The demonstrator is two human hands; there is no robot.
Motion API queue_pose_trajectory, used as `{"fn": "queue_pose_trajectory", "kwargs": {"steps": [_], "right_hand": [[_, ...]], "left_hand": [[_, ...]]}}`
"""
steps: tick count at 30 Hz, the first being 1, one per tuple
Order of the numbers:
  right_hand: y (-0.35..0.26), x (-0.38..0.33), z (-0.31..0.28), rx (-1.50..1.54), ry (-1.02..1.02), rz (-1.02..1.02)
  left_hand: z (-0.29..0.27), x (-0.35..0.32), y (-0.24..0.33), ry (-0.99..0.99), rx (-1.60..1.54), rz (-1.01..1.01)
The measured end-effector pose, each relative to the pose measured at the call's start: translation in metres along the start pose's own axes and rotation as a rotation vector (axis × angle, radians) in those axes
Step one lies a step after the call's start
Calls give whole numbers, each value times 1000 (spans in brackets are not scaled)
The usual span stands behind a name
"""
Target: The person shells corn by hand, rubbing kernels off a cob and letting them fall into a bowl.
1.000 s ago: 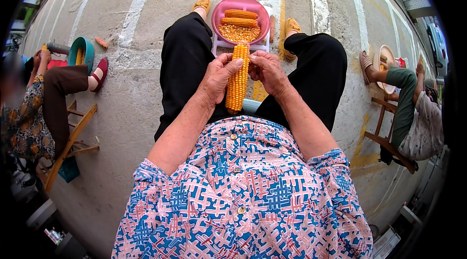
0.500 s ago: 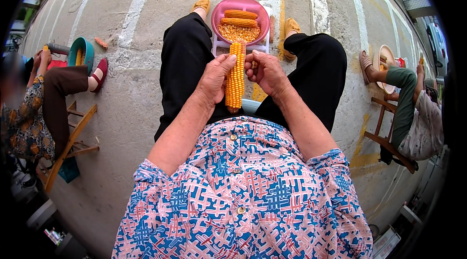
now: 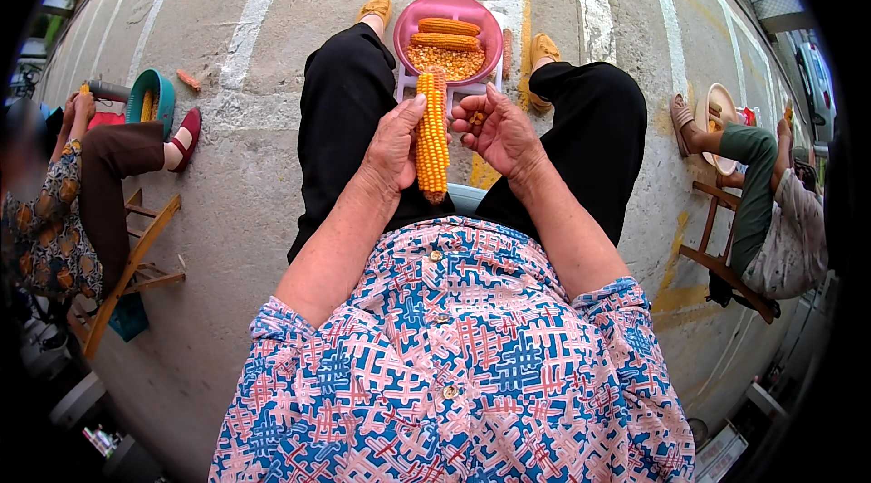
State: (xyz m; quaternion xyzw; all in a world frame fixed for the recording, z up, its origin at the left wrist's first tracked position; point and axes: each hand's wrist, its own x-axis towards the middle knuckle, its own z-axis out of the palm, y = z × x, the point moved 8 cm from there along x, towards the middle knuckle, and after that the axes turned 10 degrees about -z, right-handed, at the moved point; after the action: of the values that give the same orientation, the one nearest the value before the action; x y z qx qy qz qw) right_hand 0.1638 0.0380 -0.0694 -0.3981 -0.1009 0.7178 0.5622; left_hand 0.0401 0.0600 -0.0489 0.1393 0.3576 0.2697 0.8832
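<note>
Head view, looking straight down over a patterned shirt and black trousers. Left hand wrapped around a yellow corn cob, thumb pressed along its left side, cob held upright between the knees with its tip toward the pink bowl. Right hand just beside the cob on the right, fingers curled loosely and half open, what look like a few kernels cupped inside, not gripping the cob itself.

Progress, judged from the bowl: a heap of loose kernels already lying in it, two cobs resting across the far side. Cob in hand apparently full of kernels on the visible face, so shelling of this one barely begun. More left than done, by the look of it.

Hard to make out: the back of the cob, hidden behind the left palm; the lower end, tucked against the lap. White stand under the bowl mostly covered. Contents of the right palm small and shadowed. On the left, a seated person with a teal basin; on the right, another on a wooden chair, both cut by the dark rim.
</note>
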Motion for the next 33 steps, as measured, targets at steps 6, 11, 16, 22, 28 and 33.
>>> {"fn": "queue_pose_trajectory", "kwargs": {"steps": [6, 11, 16, 22, 28, 33], "right_hand": [[-2, -2, 4, 12, 19, -13], [-5, -3, 9, 23, 19, -9], [-4, -1, -2, 32, 119, -13], [-14, 14, -59, 31, 421, -113], [-40, 52, -65, 6, 413, -135], [-61, 97, -52, -172, 426, -115]], "left_hand": [[8, -7, 4, 16, 33, 11], [14, -10, 7, 2, 53, 10], [0, -3, 2, 1, 28, 4], [-9, -1, 1, 69, 18, 16], [-10, 2, 0, 71, 6, 20], [-13, 4, 0, 70, -13, 41]]}}
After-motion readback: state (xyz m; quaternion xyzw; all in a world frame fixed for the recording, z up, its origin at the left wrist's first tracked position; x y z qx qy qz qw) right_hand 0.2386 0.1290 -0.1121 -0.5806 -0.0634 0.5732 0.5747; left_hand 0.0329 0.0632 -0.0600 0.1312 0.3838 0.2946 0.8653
